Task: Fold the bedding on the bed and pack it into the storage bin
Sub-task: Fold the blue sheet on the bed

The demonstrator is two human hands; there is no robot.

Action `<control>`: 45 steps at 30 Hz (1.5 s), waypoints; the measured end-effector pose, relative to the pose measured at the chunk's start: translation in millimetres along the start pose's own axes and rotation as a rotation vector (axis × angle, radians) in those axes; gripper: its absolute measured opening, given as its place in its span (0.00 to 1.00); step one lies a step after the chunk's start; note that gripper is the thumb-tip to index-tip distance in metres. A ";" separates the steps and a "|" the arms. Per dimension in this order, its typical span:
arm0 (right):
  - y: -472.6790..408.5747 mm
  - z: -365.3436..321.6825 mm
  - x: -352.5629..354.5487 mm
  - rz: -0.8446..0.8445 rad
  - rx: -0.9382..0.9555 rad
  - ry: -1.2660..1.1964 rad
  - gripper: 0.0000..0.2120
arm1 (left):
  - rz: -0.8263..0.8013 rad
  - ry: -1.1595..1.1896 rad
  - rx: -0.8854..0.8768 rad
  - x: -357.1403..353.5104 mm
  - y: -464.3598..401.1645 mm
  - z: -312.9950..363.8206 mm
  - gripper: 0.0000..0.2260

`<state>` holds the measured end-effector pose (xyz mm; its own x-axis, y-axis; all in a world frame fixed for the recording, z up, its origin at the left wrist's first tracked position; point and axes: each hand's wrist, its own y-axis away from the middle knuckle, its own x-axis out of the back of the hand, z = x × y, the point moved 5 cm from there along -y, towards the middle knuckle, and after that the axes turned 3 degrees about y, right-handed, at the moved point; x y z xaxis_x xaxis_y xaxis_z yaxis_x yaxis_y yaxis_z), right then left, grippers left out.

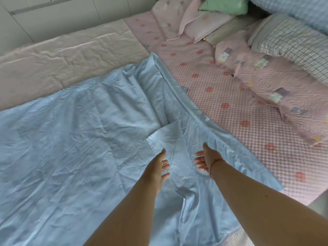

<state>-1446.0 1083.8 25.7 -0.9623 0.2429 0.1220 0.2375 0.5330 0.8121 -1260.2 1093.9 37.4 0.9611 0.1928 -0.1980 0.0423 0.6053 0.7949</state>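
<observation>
Two hands out over the blue sheet (74, 148), holding nothing. Left hand (160, 166) and right hand (205, 159) both have loose, spread fingers, palms facing each other, just above a turned-back corner flap (166, 137) of the sheet. Cannot tell whether any fingertip touches the cloth.

The sheet lies spread and heavily creased over the near side of the bed, its right edge (188, 96) running diagonally across the pink dotted mattress pad (230, 110). It looks thin, light and limp, a bit slick; it should slide easily and won't hold a crease alone. Best taken at corners or along the hemmed edge, one hand each; the flap corner is the nearest hold.

Count: one blue sheet; one pale pink cloth (71, 55) beyond the sheet's far edge; one pink quilted blanket (266, 89) bunched to the sheet's right; one checked quilt (291, 43) behind that; about two pink pillows (204, 23) and one green item (225, 4) further back. No storage bin in view. Folding looks barely started.
</observation>
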 end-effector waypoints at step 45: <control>-44.1 -121.4 45.9 -0.292 0.481 0.677 0.25 | -0.354 -0.111 -0.182 -164.1 -23.8 -18.7 0.14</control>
<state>-1516.7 973.1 64.7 -0.8290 -0.4079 0.3826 -0.1473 0.8192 0.5542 -1424.0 1062.3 40.3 0.9199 -0.1304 -0.3698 0.3362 0.7477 0.5727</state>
